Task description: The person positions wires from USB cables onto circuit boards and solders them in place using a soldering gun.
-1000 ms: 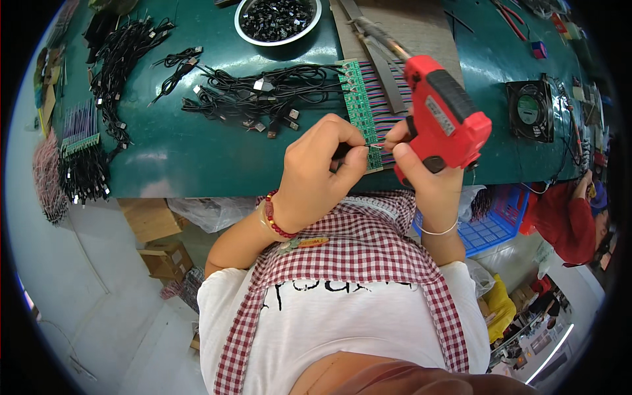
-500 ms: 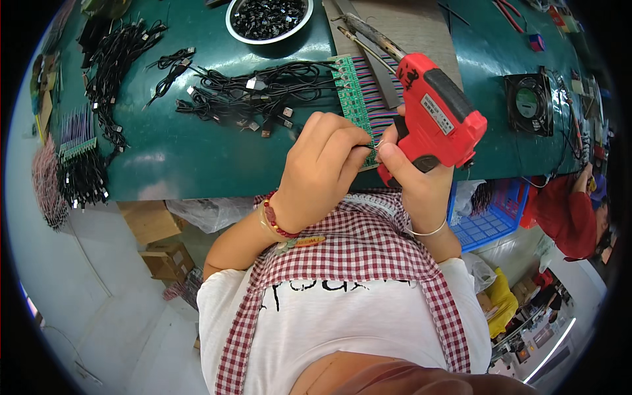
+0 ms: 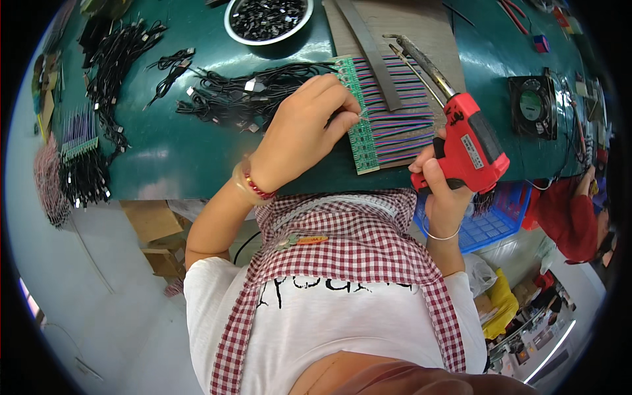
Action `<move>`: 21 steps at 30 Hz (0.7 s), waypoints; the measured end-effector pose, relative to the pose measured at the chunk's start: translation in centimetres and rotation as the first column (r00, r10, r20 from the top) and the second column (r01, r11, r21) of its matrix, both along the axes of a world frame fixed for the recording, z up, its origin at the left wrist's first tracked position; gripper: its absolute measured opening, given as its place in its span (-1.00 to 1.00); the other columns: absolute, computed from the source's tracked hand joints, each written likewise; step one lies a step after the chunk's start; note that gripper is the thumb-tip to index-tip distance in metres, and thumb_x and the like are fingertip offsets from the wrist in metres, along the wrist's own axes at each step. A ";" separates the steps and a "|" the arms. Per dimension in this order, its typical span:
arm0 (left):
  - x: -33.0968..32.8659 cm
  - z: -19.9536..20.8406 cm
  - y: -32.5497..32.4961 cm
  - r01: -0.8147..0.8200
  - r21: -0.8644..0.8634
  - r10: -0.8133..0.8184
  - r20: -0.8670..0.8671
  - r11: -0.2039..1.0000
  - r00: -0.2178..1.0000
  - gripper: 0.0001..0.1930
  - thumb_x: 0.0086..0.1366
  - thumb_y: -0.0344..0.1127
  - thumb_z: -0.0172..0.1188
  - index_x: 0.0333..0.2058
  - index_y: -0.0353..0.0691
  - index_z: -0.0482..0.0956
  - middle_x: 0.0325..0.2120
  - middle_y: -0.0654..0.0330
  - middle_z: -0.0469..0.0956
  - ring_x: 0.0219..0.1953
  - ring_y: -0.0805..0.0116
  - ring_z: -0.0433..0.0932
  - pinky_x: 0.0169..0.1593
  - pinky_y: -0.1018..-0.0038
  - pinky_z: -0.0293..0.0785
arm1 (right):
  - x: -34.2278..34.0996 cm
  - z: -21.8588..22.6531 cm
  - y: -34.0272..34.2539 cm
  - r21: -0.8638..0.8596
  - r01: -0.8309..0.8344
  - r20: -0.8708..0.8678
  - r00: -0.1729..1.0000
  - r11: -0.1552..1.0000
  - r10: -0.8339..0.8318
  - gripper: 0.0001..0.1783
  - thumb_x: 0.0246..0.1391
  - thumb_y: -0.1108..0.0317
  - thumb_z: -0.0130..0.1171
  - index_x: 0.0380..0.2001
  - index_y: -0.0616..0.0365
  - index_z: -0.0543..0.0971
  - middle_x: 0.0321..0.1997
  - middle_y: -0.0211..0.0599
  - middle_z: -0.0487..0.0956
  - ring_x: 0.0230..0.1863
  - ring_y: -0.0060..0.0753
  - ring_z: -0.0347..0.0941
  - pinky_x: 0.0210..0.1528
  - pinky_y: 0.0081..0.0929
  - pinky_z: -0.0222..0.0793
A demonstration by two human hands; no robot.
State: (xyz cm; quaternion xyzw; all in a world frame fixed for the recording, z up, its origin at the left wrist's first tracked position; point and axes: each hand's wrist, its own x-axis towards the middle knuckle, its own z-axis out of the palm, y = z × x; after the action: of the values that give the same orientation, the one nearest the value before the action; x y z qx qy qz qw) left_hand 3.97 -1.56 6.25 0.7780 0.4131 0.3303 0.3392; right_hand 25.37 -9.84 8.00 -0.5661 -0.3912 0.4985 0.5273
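Observation:
My right hand (image 3: 442,191) is wrapped round the handle of a red soldering gun (image 3: 473,135). The gun's metal tip points up and away to the left, above the board's wires. My left hand (image 3: 306,125) reaches over the left edge of a green circuit board strip (image 3: 363,146), its thumb and forefinger pinched on a cable end that is mostly hidden. Black USB cables (image 3: 227,95) run from the strip's upper part out to the left, partly under this hand. Purple, pink and black wires (image 3: 401,122) fan out from the strip's right side, beneath a flat metal bar (image 3: 375,59).
A brown board (image 3: 428,33) lies under the strip. At the back a white-rimmed bowl (image 3: 228,29) holds small black pieces. More cables (image 3: 118,66) lie at the left, a black fan (image 3: 530,105) at the right. A blue crate (image 3: 484,230) stands below the table edge; another person's red sleeve (image 3: 566,217) is beyond.
My left hand has moved up and away along the strip. My right hand has drawn the soldering gun to the right, off the strip, and the two hands are now apart.

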 end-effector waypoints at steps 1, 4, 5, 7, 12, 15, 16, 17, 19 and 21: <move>0.2 0.4 -0.1 0.015 -0.004 -0.015 0.003 1.000 1.000 -0.89 0.03 -0.54 0.22 -0.43 -0.31 0.49 -0.49 0.20 0.42 -0.44 0.33 0.44 -0.39 0.50 0.36 | -0.2 0.2 0.0 0.027 -0.023 -0.002 1.000 0.999 0.023 -0.48 0.00 0.57 0.11 0.07 0.35 0.28 -0.40 -0.20 0.49 -0.39 -0.45 0.44 -0.30 -0.46 0.45; 0.8 2.0 -1.1 0.077 -0.155 -0.048 0.181 0.985 0.982 -0.90 0.04 -0.52 0.24 -0.43 -0.31 0.50 -0.48 0.23 0.44 -0.44 0.44 0.44 -0.41 0.57 0.34 | -0.3 0.3 0.3 0.068 -0.093 0.100 0.991 0.993 0.086 -0.48 -0.02 0.61 0.11 0.07 0.33 0.28 -0.27 -0.13 0.52 -0.31 -0.39 0.49 -0.23 -0.46 0.46; 0.9 2.1 -1.3 0.109 -0.163 -0.070 0.227 0.981 0.971 -0.90 0.05 -0.51 0.25 -0.43 -0.31 0.51 -0.47 0.23 0.45 -0.44 0.46 0.44 -0.42 0.59 0.34 | -1.1 1.0 0.8 0.052 -0.099 0.089 0.992 0.994 0.094 -0.47 -0.03 0.61 0.12 0.07 0.33 0.28 -0.25 -0.12 0.52 -0.28 -0.38 0.49 -0.20 -0.46 0.46; 1.0 2.5 -1.7 0.161 -0.220 -0.089 0.304 0.962 0.949 -0.89 0.09 -0.45 0.27 -0.43 -0.31 0.51 -0.45 0.22 0.46 -0.43 0.49 0.44 -0.40 0.60 0.35 | -1.5 1.4 1.4 0.071 -0.173 0.079 0.983 0.982 0.167 -0.47 -0.02 0.57 0.16 0.06 0.31 0.28 -0.19 -0.09 0.52 -0.21 -0.39 0.49 -0.16 -0.47 0.45; 0.9 2.5 -2.7 0.263 -0.414 -0.040 0.476 0.872 0.879 -0.90 0.13 -0.45 0.24 -0.41 -0.30 0.50 -0.46 0.26 0.43 -0.44 0.53 0.41 -0.38 0.59 0.34 | -2.1 1.9 1.8 0.167 -0.311 0.105 0.949 0.936 0.297 -0.74 0.06 0.54 0.09 -0.13 0.21 0.46 -0.25 -0.34 0.48 -0.21 -0.52 0.42 -0.15 -0.53 0.37; 0.9 2.3 -3.4 0.274 -0.458 -0.002 0.511 0.846 0.860 -0.87 0.17 -0.38 0.24 -0.40 -0.30 0.50 -0.43 0.27 0.44 -0.41 0.55 0.39 -0.35 0.62 0.32 | -2.0 1.5 1.6 0.148 -0.371 0.110 0.927 0.917 0.357 -0.78 0.01 0.54 0.14 -0.22 0.19 0.51 -0.28 -0.34 0.51 -0.23 -0.48 0.45 -0.19 -0.52 0.39; 0.9 2.2 -3.5 0.275 -0.474 0.010 0.515 0.836 0.857 -0.83 0.19 -0.33 0.25 -0.39 -0.30 0.49 -0.41 0.27 0.44 -0.38 0.55 0.38 -0.31 0.63 0.31 | -2.2 1.5 1.4 0.148 -0.331 0.273 0.919 0.932 0.283 -0.79 -0.04 0.54 0.18 -0.26 0.17 0.53 -0.29 -0.35 0.52 -0.25 -0.45 0.46 -0.22 -0.51 0.40; 0.8 2.2 -3.6 0.273 -0.473 0.013 0.516 0.838 0.856 -0.83 0.19 -0.33 0.25 -0.39 -0.30 0.49 -0.41 0.27 0.44 -0.38 0.55 0.38 -0.31 0.63 0.31 | -2.3 1.5 1.2 0.155 -0.290 0.428 0.881 0.944 0.200 -0.80 -0.08 0.54 0.22 -0.31 0.14 0.56 -0.30 -0.36 0.53 -0.26 -0.41 0.48 -0.25 -0.50 0.41; 0.7 2.3 -3.8 0.241 -0.480 0.006 0.458 0.843 0.889 -0.86 0.19 -0.37 0.23 -0.39 -0.30 0.48 -0.41 0.27 0.44 -0.39 0.56 0.37 -0.32 0.65 0.29 | -2.1 1.4 1.0 0.138 -0.306 0.464 0.860 0.942 0.212 -0.79 -0.11 0.54 0.24 -0.32 0.12 0.57 -0.30 -0.36 0.54 -0.27 -0.38 0.48 -0.26 -0.49 0.42; 0.5 2.8 -4.0 0.249 -0.524 0.021 0.456 0.815 0.890 -0.88 0.19 -0.39 0.21 -0.39 -0.30 0.48 -0.42 0.28 0.43 -0.39 0.57 0.37 -0.33 0.65 0.29 | -2.2 1.2 0.8 0.122 -0.323 0.498 0.838 0.939 0.223 -0.78 -0.15 0.54 0.26 -0.34 0.09 0.58 -0.29 -0.37 0.55 -0.28 -0.35 0.49 -0.28 -0.47 0.43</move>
State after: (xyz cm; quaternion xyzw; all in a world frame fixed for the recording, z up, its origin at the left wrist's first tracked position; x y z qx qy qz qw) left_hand 4.50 -5.55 9.07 0.5693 0.3559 0.3378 0.6596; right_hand 23.22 -9.04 9.24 -0.5530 -0.6342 0.3717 0.3922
